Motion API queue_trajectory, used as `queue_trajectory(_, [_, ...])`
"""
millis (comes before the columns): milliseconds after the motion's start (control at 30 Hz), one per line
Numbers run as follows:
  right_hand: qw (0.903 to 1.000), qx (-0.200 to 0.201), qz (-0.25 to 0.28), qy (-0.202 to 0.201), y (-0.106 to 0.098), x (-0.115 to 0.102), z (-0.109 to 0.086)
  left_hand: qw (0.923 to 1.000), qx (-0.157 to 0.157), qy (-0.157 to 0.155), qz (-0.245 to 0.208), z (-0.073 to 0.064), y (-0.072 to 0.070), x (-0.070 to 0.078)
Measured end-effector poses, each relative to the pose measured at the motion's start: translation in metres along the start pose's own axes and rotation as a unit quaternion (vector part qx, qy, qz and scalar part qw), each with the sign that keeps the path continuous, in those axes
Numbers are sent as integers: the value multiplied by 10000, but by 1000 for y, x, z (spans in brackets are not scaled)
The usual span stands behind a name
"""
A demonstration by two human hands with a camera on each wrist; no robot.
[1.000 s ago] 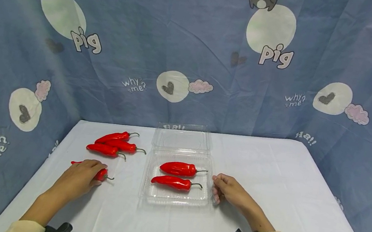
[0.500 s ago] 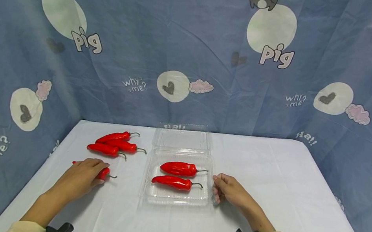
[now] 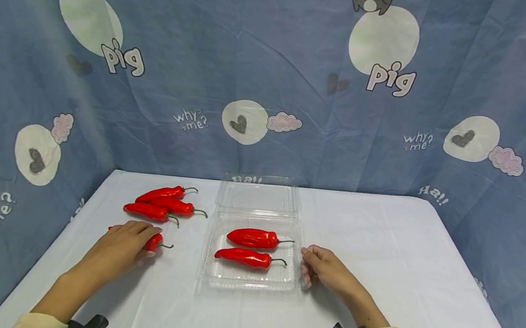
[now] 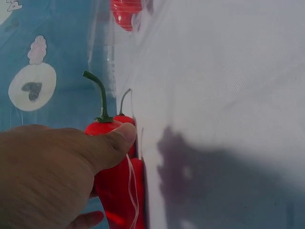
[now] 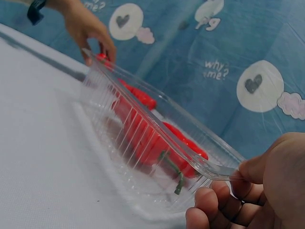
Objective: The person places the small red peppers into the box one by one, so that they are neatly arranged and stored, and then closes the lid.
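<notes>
My left hand [image 3: 119, 247] grips a red pepper [image 3: 154, 242] at the left of the table; its green stem points right. In the left wrist view the thumb lies across that pepper [image 4: 114, 191] just below the stem. At the centre lies an open clear plastic box [image 3: 227, 278], with a red pepper [image 3: 252, 238] and another red pepper [image 3: 243, 257] side by side in its base. My right hand [image 3: 326, 271] pinches the box's right rim between thumb and fingers, as the right wrist view also shows at the rim [image 5: 221, 172].
Three more red peppers lie together behind my left hand, the nearest pepper [image 3: 145, 211] touching the others. The box's clear lid [image 3: 258, 197] is folded back towards the blue printed curtain [image 3: 275, 76]. A white cloth [image 3: 384, 237] covers the table.
My left hand has moved slightly right and away from me, and the pepper it grips has moved with it. The right hand and the box have stayed still.
</notes>
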State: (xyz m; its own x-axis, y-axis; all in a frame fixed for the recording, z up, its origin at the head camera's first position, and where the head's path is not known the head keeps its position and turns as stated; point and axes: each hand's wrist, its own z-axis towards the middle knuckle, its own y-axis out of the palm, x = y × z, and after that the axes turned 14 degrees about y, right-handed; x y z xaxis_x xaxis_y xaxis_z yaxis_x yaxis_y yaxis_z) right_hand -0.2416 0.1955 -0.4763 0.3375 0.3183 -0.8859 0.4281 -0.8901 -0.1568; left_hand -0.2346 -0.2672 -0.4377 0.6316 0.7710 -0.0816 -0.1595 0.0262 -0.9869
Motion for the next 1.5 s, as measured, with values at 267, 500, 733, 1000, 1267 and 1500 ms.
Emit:
queue_trajectory(267, [10000,-22,-11,-50,0,-3,-1,10000,44,64,-33,4,-5,6])
queue_trajectory(500, [10000,2,9,-16,1,-4,-3,9999,81,141,-34,6,-9,10])
queue_trajectory(733, [10000,-13,5,-27,1,-1,-1,9998,111,192,-8,10,-13,18])
queue_trajectory(1000, [10000,-16,23,-35,1,-1,0,9999,59,128,-69,14,-19,25])
queue_trajectory(1267, [10000,15,36,12,1,-2,-2,9988,312,377,-67,17,-21,30])
queue_trajectory(1500, [10000,22,55,-9,1,-2,-1,9969,540,556,-96,22,-20,34])
